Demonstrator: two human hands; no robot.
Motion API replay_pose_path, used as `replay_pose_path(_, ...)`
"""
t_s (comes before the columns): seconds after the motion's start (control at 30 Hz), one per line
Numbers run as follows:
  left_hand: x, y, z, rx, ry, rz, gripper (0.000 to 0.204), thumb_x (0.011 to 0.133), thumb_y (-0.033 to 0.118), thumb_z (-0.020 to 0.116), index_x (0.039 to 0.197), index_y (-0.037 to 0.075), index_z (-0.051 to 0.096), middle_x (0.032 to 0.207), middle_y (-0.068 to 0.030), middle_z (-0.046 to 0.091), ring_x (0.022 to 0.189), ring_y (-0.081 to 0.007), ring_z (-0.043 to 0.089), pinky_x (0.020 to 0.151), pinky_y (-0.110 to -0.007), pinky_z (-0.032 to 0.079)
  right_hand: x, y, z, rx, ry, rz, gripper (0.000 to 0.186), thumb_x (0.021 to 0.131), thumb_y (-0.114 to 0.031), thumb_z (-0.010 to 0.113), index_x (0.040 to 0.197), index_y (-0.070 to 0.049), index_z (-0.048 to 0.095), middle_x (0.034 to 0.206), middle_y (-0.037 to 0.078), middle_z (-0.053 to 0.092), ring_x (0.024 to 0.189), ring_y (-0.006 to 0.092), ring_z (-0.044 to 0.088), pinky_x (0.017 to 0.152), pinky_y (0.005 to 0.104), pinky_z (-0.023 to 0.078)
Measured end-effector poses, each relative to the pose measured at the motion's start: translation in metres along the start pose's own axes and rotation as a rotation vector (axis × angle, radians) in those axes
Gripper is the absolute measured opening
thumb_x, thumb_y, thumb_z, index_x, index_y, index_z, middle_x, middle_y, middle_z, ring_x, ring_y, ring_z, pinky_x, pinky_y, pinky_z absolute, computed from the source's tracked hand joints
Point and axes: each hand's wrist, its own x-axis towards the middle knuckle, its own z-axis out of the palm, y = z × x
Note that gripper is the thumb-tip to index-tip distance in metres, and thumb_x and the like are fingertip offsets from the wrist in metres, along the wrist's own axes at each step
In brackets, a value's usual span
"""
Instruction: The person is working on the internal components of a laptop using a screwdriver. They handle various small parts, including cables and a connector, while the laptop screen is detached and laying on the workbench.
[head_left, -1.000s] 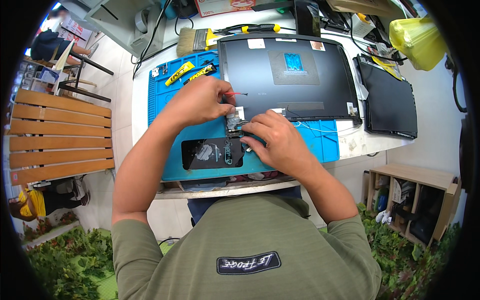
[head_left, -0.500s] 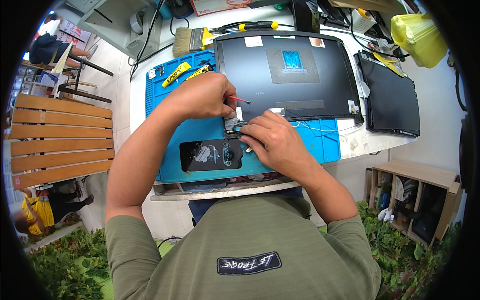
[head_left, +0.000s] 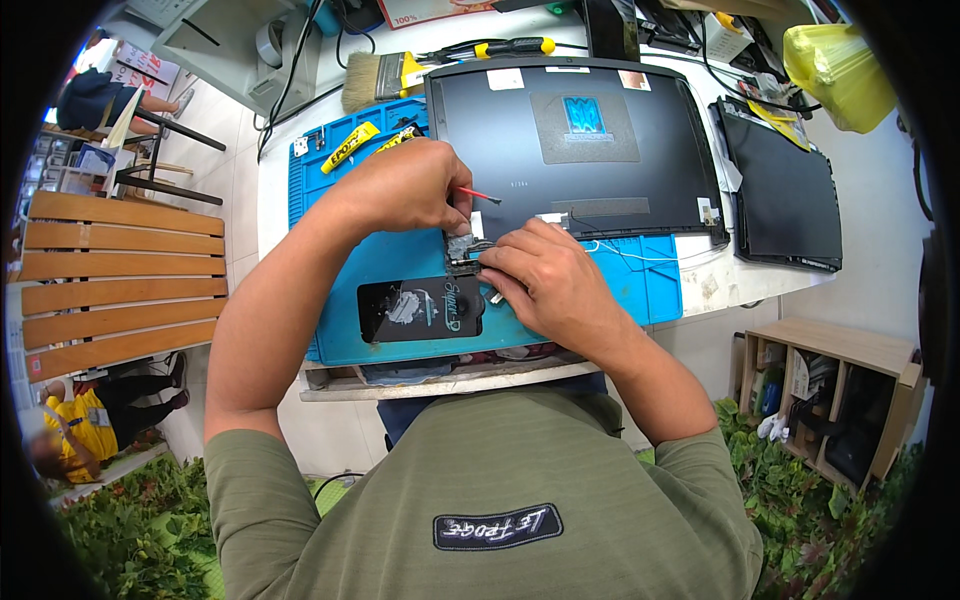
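A dark laptop lid lies on a blue work mat, with a metal hinge at its lower left corner and grey paste around it. My left hand is closed, with a thin red stick with a dark tip poking out of the fingers. Its fingertips press down by the hinge. With thumb and fingers pinched, my right hand grips the hinge from the right; the fingers partly cover it. Just below lies a flat black phone-shaped card smeared with grey paste.
Beyond my left hand lie a yellow tube, a wide brush and a yellow-black handled tool. A black laptop part rests at right, beneath a hanging yellow bag. A thin white cable crosses the mat.
Both hands stay at the hinge with almost no movement. The view has shifted slightly. At far left, a person in yellow has changed posture.
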Motion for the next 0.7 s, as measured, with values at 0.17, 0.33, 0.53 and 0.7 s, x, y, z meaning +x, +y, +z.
replay_pose_path(0.17, 0.0, 0.002, -0.001, 0.028, 0.001, -0.001, 0.027, 0.087, 0.023, 0.102, 0.105, 0.006, 0.093, 0.088, -0.0132, 0.083, 0.085, -0.0301, 0.08, 0.079, -0.045, 0.06, 0.0, -0.001, -0.002, -0.007, -0.012, 0.007, 0.018, 0.097, -0.008, 0.093, 0.111, 0.0, 0.088, 0.106, 0.011, 0.082, 0.098, 0.0323, 0.074, 0.09, 0.0473, 0.06)
replay_pose_path(0.33, -0.001, 0.005, -0.001, 0.066, -0.003, 0.014, 0.026, 0.088, 0.023, 0.101, 0.107, 0.006, 0.093, 0.091, -0.0148, 0.085, 0.089, -0.033, 0.083, 0.082, -0.046, 0.063, 0.0, -0.001, 0.0, -0.007, 0.001, -0.004, 0.017, 0.097, -0.01, 0.092, 0.11, 0.0, 0.087, 0.103, 0.012, 0.08, 0.099, 0.0322, 0.073, 0.092, 0.0476, 0.06)
replay_pose_path(0.53, -0.001, 0.008, 0.001, 0.111, 0.014, 0.035, 0.025, 0.089, 0.021, 0.099, 0.106, 0.005, 0.092, 0.093, -0.0168, 0.086, 0.089, -0.0356, 0.084, 0.082, -0.047, 0.064, -0.001, -0.004, 0.002, -0.044, 0.01, -0.022, 0.021, 0.096, -0.013, 0.094, 0.111, -0.002, 0.085, 0.106, 0.011, 0.08, 0.102, 0.0312, 0.073, 0.092, 0.0466, 0.059)
replay_pose_path(0.7, -0.001, 0.008, 0.002, 0.117, 0.037, 0.058, 0.02, 0.087, 0.016, 0.096, 0.103, 0.004, 0.092, 0.092, -0.0179, 0.087, 0.09, -0.0369, 0.085, 0.083, -0.048, 0.065, 0.002, -0.004, 0.01, -0.081, 0.029, -0.065, 0.021, 0.095, -0.014, 0.095, 0.111, -0.003, 0.086, 0.107, 0.01, 0.081, 0.103, 0.0303, 0.073, 0.091, 0.0458, 0.059)
